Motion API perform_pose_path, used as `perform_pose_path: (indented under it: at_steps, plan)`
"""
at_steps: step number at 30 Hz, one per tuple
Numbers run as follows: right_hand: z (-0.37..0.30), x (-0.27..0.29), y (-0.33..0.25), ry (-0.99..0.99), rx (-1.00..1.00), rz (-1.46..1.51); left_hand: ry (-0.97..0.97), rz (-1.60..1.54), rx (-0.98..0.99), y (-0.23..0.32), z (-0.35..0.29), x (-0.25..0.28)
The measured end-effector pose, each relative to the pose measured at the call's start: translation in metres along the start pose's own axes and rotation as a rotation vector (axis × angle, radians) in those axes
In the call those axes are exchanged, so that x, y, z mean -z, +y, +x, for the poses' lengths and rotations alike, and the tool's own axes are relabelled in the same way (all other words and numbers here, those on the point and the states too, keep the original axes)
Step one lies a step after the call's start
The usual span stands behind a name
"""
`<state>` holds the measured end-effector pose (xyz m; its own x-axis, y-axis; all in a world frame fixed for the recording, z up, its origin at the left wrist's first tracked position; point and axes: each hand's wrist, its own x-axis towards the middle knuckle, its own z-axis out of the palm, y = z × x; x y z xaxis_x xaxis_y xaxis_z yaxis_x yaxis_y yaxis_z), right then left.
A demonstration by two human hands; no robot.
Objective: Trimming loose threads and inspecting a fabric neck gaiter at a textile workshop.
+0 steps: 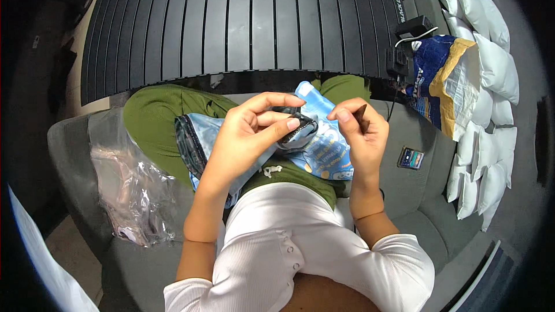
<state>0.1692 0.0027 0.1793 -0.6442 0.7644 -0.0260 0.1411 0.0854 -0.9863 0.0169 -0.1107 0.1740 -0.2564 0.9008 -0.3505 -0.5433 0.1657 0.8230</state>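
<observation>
My left hand (254,130) pinches the dark, stitched edge of a light blue cloth (222,138) between thumb and fingers, above my lap. The cloth spreads over my crossed legs, and a dark patterned band runs along its left end. Just right of the pinched edge, my right hand (365,130) is raised with thumb and forefinger together; anything between them is too small to make out. Below and between the hands lies a blue printed piece (324,153) with white shapes; whether it is fabric or a packet, I cannot tell. A small white scrap (272,170) rests on my green trousers.
A black slatted table (248,23) stands just ahead. At left on the grey sofa lies a clear plastic bag (136,190). To the right are a phone (410,158), a blue-and-yellow sack (445,81), black adapters (397,60) with cables, and stacked white pillow-shaped packs (497,75).
</observation>
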Motion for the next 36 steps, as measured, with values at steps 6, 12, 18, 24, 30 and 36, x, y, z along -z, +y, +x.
perform_pose_path:
  at_steps: [6, 12, 18, 24, 30, 36]
  plan:
    - [0.002, -0.010, -0.004, -0.063, 0.160, -0.168, 0.010, 0.016, -0.013, 0.000, 0.001, 0.001]
    - [0.001, -0.004, 0.010, -0.035, 0.070, -0.053, -0.017, -0.006, -0.023, 0.001, 0.001, 0.001]
    - [0.022, -0.001, 0.023, -0.545, -0.359, 0.369, -0.071, -0.072, -0.063, -0.002, 0.006, 0.001]
    - [0.024, 0.009, 0.032, -0.488, -0.383, 0.744, -0.086, 0.047, -0.064, -0.003, 0.015, 0.009]
    - [0.027, 0.004, 0.028, -0.351, -0.380, 0.656, -0.140, 0.091, 0.110, -0.018, 0.025, 0.019]
    - [0.038, -0.009, 0.093, -0.360, -0.322, 0.095, -0.092, 1.199, -0.031, -0.127, 0.020, 0.061]
